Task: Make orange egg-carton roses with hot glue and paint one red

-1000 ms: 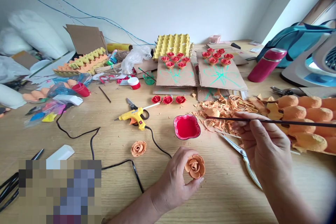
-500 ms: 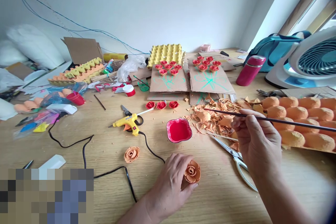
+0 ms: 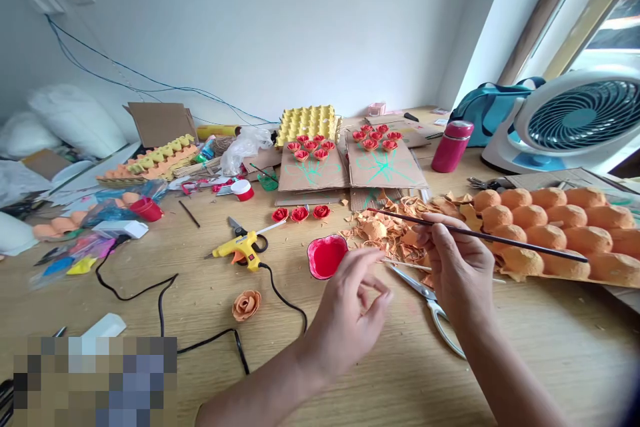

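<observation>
This wood-grain table [image 3: 200, 307] is carrying loads: yellow glue gun [image 3: 243, 244], white-handled scissors [image 3: 425, 291], orange rose [image 3: 246, 305], dish of red paint [image 3: 313, 253], three red roses [image 3: 300, 213].

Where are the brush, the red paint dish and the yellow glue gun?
Brush [image 3: 505, 240]: head view, on its dark handle.
Red paint dish [image 3: 313, 255]: head view, on its inner wall, left side.
Yellow glue gun [image 3: 243, 245]: head view, on the middle of its body.

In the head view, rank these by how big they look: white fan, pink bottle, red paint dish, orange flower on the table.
1. White fan
2. Pink bottle and red paint dish: too alike to rank
3. Orange flower
</observation>
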A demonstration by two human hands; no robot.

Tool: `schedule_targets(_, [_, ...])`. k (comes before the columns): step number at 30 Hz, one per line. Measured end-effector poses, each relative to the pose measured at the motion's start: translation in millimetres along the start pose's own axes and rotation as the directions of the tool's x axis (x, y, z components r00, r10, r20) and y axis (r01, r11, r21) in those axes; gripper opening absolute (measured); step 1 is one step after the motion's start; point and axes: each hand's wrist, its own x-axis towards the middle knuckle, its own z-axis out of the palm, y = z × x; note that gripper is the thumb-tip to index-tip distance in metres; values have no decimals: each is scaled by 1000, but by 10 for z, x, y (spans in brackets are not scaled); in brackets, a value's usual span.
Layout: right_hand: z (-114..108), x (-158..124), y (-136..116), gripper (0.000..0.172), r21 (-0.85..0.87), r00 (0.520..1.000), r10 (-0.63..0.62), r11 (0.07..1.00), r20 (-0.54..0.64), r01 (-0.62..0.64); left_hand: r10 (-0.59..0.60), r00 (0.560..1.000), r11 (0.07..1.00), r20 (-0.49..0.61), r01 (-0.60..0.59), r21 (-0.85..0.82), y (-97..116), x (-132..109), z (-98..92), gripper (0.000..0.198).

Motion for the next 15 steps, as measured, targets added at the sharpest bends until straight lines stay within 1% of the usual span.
schedule_targets(2, [-2,5,-7,18,3,1000,-11,1000,-1,11,-115,993,982,-18,111,-153,29,276,161,56])
schedule_targets(3, [-7,12,-7,19,5,1000,-15,1000,-3,15,-166,986,960,-8,160,-228,19,403,243,57])
schedule_targets(4, [-15,22,-7,20,6,1000,-18,1000,-6,18,-219,975,928,39,221,-300,-4,515,320,55])
schedule_targets(5, [-25,35,-7,21,7,1000,-21,1000,-12,21,-270,959,888,90,284,-362,-39,610,387,47])
schedule_targets(7, [-57,74,-12,22,7,999,-31,999,-30,31,-281,950,875,138,313,-370,-128,745,476,21])
schedule_targets(8, [-79,100,-19,23,6,998,-39,999,-45,39,-286,947,876,147,321,-361,-178,790,495,13])
schedule_targets(12, [-211,239,-86,21,-12,982,-105,994,-156,104,-318,934,891,162,353,-285,-370,951,446,25])
schedule_targets(15, [-336,344,-168,17,-31,934,-185,982,-304,184,-360,913,897,191,395,-199,-476,1148,389,24])
